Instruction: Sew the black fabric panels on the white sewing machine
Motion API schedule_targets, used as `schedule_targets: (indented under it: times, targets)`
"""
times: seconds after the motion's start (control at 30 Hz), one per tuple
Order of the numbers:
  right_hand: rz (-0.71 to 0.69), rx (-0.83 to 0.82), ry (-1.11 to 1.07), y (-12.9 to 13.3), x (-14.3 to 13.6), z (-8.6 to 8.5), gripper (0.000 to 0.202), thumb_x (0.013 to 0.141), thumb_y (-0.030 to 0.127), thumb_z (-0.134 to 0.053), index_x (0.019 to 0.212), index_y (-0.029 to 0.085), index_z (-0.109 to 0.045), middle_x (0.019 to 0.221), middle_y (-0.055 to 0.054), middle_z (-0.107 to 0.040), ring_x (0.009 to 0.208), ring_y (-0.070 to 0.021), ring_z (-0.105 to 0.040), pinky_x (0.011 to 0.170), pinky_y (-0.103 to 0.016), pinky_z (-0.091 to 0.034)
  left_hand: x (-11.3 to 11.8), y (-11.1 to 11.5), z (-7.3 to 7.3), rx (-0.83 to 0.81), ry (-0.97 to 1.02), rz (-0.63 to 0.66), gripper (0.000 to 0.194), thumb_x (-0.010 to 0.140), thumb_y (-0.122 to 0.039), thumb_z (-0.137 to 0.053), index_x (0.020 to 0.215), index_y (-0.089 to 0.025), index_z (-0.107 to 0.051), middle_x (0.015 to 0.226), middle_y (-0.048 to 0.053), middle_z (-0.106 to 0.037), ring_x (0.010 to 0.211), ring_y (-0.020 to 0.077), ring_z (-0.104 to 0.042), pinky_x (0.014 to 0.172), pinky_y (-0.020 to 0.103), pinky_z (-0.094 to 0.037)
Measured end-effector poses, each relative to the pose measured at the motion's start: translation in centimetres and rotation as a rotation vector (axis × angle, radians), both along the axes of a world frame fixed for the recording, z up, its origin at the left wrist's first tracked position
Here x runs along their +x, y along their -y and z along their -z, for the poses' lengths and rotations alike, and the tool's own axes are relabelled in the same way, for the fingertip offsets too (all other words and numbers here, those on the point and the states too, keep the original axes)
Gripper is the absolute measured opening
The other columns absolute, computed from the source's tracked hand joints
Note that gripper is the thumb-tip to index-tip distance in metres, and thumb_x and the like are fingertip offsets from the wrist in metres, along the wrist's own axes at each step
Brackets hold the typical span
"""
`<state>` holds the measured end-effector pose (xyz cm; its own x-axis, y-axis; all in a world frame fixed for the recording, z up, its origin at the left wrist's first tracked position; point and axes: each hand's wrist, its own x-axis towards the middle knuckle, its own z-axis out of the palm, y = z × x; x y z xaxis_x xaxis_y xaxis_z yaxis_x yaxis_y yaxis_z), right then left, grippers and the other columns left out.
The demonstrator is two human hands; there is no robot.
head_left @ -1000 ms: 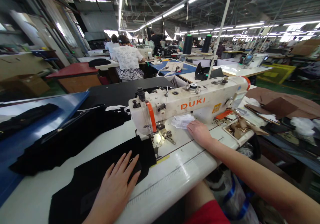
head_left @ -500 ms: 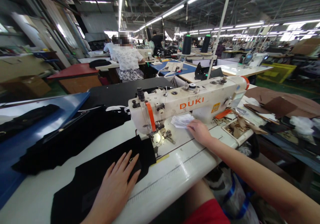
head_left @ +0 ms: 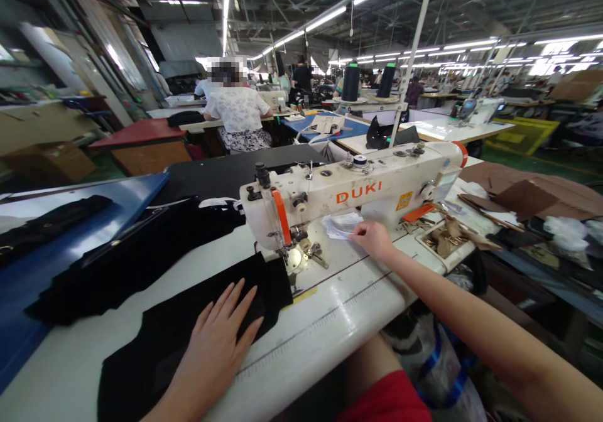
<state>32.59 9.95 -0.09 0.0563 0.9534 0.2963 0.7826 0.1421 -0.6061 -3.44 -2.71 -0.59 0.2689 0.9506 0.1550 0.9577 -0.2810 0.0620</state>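
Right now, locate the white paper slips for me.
In the head view, right of centre, the white paper slips lie under the sewing machine arm, with the fingers of the right hand at their right edge.

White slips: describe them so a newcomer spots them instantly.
Find the sewing machine. Below its orange DUKI lettering, the right hand pinches the slips at one edge. They're a loose white stack, unlike the black cloth under the left hand.

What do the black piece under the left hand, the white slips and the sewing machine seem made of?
Black piece: probably fabric, matte; it lies flat and reflects little light.
White slips: likely paper or thin label cloth; thin, loosely stacked, faintly marked.
Sewing machine: probably painted metal; pale, smooth, smudged casing with slight sheen.
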Motion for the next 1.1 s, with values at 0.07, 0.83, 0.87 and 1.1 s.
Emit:
schedule_targets:
  times: [0.07,0.83,0.87,1.1]
  targets:
    - [-0.024,-0.010,-0.034,0.0,0.2,-0.1,0.010,0.068,0.021,-0.074,0.060,0.019,-0.069,0.063,0.000,-0.069,0.059,-0.0143,-0.061,0.055,-0.023,-0.040,0.0,0.2,-0.2,0.023,0.008,0.022,0.055,0.091,-0.047,-0.040,0.139,-0.023,-0.050,0.150,0.010,-0.041,0.138,0.0306,-0.038,0.109,0.053,-0.033]
    - [0.021,0.031,-0.242,-1.7,0.6,-0.2,0.014,0.071,0.024,-0.060,0.069,0.018,-0.072,0.062,0.000,-0.069,0.056,-0.0155,-0.060,0.053,-0.023,-0.045,0.2,1.1,0.1,0.069,-0.008,0.097,0.052,0.091,-0.046,-0.041,0.133,-0.021,-0.057,0.148,0.013,-0.044,0.135,0.0321,-0.042,0.105,0.054,-0.039]
    - [0.022,0.044,-0.238,-1.8,0.6,-0.2,0.015,0.072,0.024,-0.059,0.070,0.018,-0.072,0.063,-0.001,-0.069,0.057,-0.0157,-0.061,0.054,-0.023,-0.045,0.2,1.1,0.1,0.070,-0.004,0.099,0.052,0.091,-0.047,-0.041,0.133,-0.021,-0.057,0.148,0.013,-0.044,0.135,0.0320,-0.042,0.105,0.053,-0.040]
    - [0.049,0.179,-0.196,-1.5,0.6,-1.0,0.017,0.075,0.024,-0.058,0.078,0.019,-0.074,0.079,-0.005,-0.072,0.069,-0.0182,-0.062,0.069,-0.028,-0.050,0.4,1.1,-0.1,0.092,0.020,0.105,0.051,0.090,-0.045,-0.044,0.135,-0.023,-0.055,0.149,0.010,-0.044,0.136,0.0306,-0.042,0.107,0.051,-0.039]
